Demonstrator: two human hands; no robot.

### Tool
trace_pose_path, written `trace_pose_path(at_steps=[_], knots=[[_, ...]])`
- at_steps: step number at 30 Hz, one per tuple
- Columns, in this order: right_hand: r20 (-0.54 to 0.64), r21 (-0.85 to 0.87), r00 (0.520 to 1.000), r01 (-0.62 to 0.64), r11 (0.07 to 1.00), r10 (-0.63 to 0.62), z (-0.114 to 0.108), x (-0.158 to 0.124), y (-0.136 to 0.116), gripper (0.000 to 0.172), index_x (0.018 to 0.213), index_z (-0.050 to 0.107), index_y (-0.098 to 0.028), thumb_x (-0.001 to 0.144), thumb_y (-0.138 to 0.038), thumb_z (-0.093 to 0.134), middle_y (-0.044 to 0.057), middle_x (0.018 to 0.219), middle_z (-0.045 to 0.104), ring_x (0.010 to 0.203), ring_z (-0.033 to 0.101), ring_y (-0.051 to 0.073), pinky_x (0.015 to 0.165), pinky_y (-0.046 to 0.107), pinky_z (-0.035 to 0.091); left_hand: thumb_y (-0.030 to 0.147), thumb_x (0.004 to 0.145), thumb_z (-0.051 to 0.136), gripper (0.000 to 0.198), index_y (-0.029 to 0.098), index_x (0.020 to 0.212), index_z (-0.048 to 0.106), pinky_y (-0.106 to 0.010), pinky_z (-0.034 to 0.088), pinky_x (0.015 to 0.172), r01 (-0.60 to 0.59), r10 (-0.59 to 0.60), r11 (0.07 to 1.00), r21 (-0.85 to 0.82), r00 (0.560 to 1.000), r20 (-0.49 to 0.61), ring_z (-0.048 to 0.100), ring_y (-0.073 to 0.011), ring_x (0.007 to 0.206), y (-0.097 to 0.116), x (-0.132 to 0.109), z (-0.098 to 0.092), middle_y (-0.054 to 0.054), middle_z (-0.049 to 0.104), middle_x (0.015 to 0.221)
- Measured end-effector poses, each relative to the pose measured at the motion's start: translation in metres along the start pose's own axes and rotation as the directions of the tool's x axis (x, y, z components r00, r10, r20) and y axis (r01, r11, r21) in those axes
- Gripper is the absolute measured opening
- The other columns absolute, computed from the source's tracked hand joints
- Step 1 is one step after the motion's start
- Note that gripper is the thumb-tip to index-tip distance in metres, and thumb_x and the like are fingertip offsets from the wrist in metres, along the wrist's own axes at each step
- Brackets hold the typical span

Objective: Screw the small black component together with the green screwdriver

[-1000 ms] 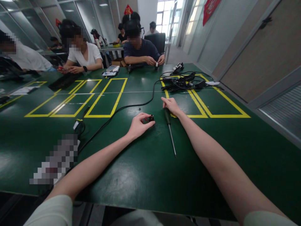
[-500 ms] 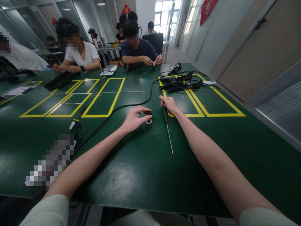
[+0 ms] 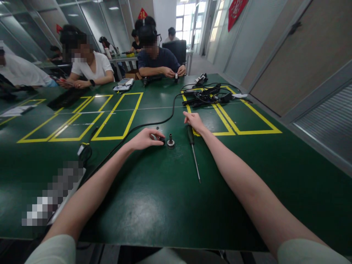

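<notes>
My left hand (image 3: 145, 139) rests low over the green table, its thumb and fingers pinched on a small black round part (image 3: 162, 139). Just right of it stands a small metal piece (image 3: 171, 143) with an upright dark stem and a wider ring-shaped base. My right hand (image 3: 194, 121) is closed beside the butt of a screwdriver (image 3: 195, 157); what the curled fingers hold, if anything, is hidden. The screwdriver lies with its dark handle by that hand and its steel shaft pointing toward me. A tiny dark piece (image 3: 157, 128) lies behind my left hand.
Tangled black cables and devices (image 3: 206, 96) lie at the back right. A black cable (image 3: 154, 124) runs past my left hand. Yellow tape outlines (image 3: 118, 138) mark the table. A blurred-out object (image 3: 55, 196) lies near my left forearm. Several people sit across the table.
My left hand has lifted the black part off the metal piece and moved left with it, baring the stem. My right hand keeps its place by the screwdriver.
</notes>
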State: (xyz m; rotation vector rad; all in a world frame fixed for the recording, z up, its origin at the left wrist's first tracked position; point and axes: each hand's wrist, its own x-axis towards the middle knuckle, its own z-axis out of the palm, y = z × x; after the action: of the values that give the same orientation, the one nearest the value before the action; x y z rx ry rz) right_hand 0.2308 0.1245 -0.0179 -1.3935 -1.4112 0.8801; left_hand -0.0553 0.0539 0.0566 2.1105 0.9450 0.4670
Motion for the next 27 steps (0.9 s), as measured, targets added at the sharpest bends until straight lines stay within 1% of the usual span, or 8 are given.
trace_pose_path(at_steps=[4,6,9,13,17,20,23,27], knots=[[0.016,0.014,0.998,-0.058,0.998,0.057,-0.001,0.000,-0.002,0.041,0.124,0.064,-0.015,0.097,-0.047,0.061,0.008,0.123,0.068,0.108,0.068,0.020,0.094,0.041,0.060,0.032,0.065,0.088,0.055,0.022,0.118,0.077,-0.031,0.052,0.081,0.011,-0.009,1.000,-0.011,0.992,0.122,0.070,-0.0223,0.096,-0.010,-0.001,-0.006,-0.008,0.078,0.106],[0.018,0.020,0.998,-0.068,0.998,0.067,-0.001,0.001,-0.002,0.041,0.124,0.064,-0.015,0.097,-0.047,0.061,0.008,0.123,0.067,0.109,0.067,0.020,0.095,0.041,0.060,0.033,0.061,0.091,0.078,0.026,0.135,0.068,-0.030,0.052,0.083,0.013,-0.011,1.000,-0.011,0.989,0.145,0.070,-0.0243,0.107,-0.009,-0.004,-0.015,-0.009,0.076,0.119],[0.015,0.027,0.997,-0.074,0.997,0.073,0.000,0.002,-0.002,0.042,0.125,0.063,-0.016,0.097,-0.046,0.062,0.008,0.125,0.067,0.111,0.067,0.020,0.096,0.042,0.060,0.038,0.062,0.091,0.090,0.029,0.145,0.059,-0.031,0.053,0.084,0.014,-0.019,0.999,0.035,0.989,0.146,0.067,-0.0265,0.116,-0.004,-0.008,-0.021,-0.011,0.070,0.132],[0.007,0.027,0.997,-0.080,0.996,0.080,0.001,0.002,-0.002,0.042,0.126,0.063,-0.016,0.097,-0.046,0.062,0.009,0.126,0.067,0.112,0.067,0.021,0.097,0.042,0.060,0.049,0.068,0.088,0.088,0.026,0.147,0.058,-0.034,0.051,0.085,-0.060,0.052,0.976,0.208,0.998,0.042,0.067,-0.0271,0.107,0.004,-0.006,0.004,-0.012,0.069,0.128],[0.011,0.011,0.997,-0.079,0.997,0.079,0.002,0.002,-0.001,0.042,0.126,0.063,-0.016,0.097,-0.046,0.062,0.009,0.126,0.066,0.112,0.067,0.021,0.097,0.043,0.060,0.054,0.077,0.083,0.067,0.025,0.135,0.067,-0.033,0.049,0.082,-0.094,0.137,0.919,0.383,0.987,-0.086,0.066,-0.0267,0.098,0.003,0.003,0.043,-0.009,0.070,0.110],[0.021,-0.002,0.997,-0.071,0.997,0.071,0.003,0.002,0.000,0.042,0.126,0.063,-0.016,0.097,-0.046,0.063,0.008,0.127,0.066,0.113,0.067,0.021,0.097,0.043,0.060,0.053,0.083,0.079,0.037,0.021,0.101,0.075,-0.029,0.044,0.072,-0.086,0.160,0.907,0.412,0.976,-0.148,0.064,-0.0235,0.088,-0.004,0.009,0.058,-0.006,0.067,0.094],[0.027,-0.008,0.998,-0.062,0.998,0.062,0.002,0.003,0.001,0.042,0.127,0.063,-0.016,0.097,-0.045,0.063,0.008,0.127,0.066,0.113,0.067,0.021,0.097,0.043,0.060,0.056,0.081,0.080,0.038,0.020,0.080,0.069,-0.028,0.040,0.068,-0.093,0.185,0.910,0.405,0.964,-0.193,0.062,-0.0214,0.079,-0.012,0.010,0.059,-0.005,0.064,0.082],[0.025,-0.009,0.998,-0.056,0.998,0.056,0.002,0.004,0.001,0.042,0.125,0.063,-0.016,0.097,-0.046,0.062,0.008,0.125,0.067,0.112,0.067,0.021,0.097,0.043,0.060,0.057,0.078,0.081,0.040,0.020,0.074,0.067,-0.029,0.040,0.068,-0.047,0.171,0.909,0.414,0.948,-0.267,0.061,-0.0214,0.077,-0.022,0.009,0.043,-0.006,0.065,0.079]])
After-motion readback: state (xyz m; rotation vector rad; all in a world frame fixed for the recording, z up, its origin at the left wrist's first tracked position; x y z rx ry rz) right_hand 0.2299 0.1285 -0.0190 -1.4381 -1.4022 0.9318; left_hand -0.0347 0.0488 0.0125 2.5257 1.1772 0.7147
